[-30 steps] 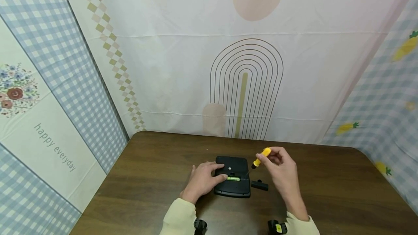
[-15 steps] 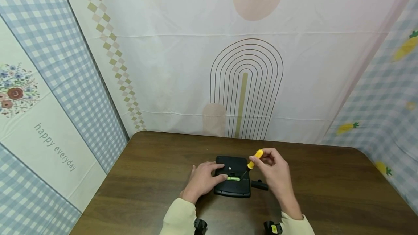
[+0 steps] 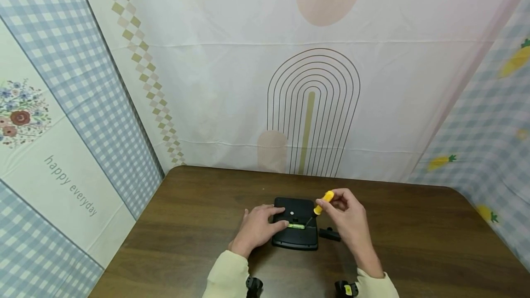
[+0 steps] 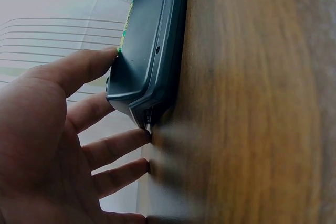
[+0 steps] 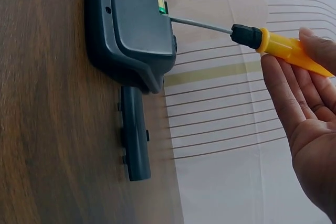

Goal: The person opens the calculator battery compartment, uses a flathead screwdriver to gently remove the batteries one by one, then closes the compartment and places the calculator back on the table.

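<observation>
A flat black device, shaped like a calculator lying face down, has a slot in its back with a green battery in it. My left hand rests at its left side, fingers fairly straight, thumb tip at the battery's left end and another fingertip on the back. In the left wrist view the other fingertips reach the device's edge and the table. My right hand pinches the yellow handle of a screwdriver between thumb and fingers. The screwdriver slants down to the left, its tip right at the battery's right end.
A small black battery cover lies just right of the device, on the brown wooden table. Patterned cloth hangs behind the table's far edge and along both sides.
My right hand has moved left with the screwdriver, bringing its tip from beside the device to the battery's end; over the last half second it holds there. The left hand has stayed put.
</observation>
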A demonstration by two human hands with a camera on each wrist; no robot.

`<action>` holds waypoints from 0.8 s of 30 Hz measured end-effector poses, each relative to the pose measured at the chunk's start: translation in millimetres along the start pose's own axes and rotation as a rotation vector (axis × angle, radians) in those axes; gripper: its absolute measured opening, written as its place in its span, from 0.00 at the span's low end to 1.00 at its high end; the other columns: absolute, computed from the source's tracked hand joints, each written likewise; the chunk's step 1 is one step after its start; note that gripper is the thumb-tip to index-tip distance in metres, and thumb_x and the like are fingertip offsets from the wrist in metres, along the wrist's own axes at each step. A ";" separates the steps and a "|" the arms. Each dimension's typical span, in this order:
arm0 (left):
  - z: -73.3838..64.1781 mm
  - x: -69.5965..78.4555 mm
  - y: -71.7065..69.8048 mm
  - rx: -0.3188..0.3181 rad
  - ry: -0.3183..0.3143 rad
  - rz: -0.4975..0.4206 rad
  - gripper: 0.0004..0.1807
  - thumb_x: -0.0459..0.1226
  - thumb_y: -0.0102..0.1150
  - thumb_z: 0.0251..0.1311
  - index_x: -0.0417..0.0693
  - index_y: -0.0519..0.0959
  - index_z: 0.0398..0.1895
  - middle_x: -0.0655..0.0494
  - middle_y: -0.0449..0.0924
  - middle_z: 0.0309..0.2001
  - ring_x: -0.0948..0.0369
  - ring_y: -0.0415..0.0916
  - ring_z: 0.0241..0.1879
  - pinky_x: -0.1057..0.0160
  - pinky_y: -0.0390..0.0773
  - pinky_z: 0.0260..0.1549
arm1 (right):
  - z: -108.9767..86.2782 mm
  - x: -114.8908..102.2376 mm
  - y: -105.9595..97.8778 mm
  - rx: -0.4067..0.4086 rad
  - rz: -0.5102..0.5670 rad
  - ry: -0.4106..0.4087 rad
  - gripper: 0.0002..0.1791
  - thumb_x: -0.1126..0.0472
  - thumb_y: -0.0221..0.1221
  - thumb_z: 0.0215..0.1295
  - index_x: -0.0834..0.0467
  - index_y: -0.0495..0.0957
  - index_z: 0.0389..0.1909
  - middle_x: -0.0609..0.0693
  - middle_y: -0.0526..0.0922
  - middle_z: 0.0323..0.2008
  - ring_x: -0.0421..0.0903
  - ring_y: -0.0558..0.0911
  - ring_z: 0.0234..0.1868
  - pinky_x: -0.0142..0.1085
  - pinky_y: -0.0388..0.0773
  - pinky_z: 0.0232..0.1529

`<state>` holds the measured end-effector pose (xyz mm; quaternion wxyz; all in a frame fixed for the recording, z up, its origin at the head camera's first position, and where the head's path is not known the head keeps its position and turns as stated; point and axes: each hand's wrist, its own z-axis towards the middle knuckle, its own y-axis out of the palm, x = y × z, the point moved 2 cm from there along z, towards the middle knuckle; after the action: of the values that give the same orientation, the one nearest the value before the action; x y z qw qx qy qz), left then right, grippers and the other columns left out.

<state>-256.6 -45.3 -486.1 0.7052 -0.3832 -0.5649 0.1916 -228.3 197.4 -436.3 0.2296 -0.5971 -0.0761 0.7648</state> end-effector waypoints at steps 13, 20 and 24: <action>-0.9 -2.1 1.2 -0.010 -0.014 -0.023 0.26 0.55 0.65 0.69 0.57 0.85 0.66 0.46 0.77 0.70 0.40 0.66 0.74 0.21 0.49 0.69 | 1.2 16.4 -9.9 -0.010 0.151 0.068 0.20 0.59 0.72 0.69 0.65 0.75 0.52 0.62 0.84 0.46 0.40 0.87 0.42 0.35 0.87 0.44; -0.6 -1.7 1.1 -0.006 -0.012 -0.026 0.27 0.55 0.66 0.69 0.56 0.85 0.66 0.45 0.78 0.70 0.40 0.66 0.74 0.21 0.49 0.69 | 1.5 30.7 -13.0 0.005 0.263 0.116 0.22 0.58 0.71 0.70 0.67 0.74 0.54 0.62 0.84 0.47 0.41 0.88 0.41 0.36 0.87 0.46; -0.6 -0.9 0.7 -0.002 -0.005 -0.023 0.27 0.55 0.67 0.69 0.56 0.85 0.66 0.44 0.78 0.69 0.39 0.67 0.73 0.20 0.50 0.68 | 1.6 40.0 -14.7 0.025 0.294 0.160 0.23 0.58 0.70 0.72 0.67 0.73 0.55 0.59 0.86 0.46 0.41 0.88 0.40 0.36 0.87 0.47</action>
<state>-256.3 -45.7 -487.3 0.7056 -0.3768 -0.5712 0.1841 -233.3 228.3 -465.3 0.1279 -0.6577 0.0402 0.7412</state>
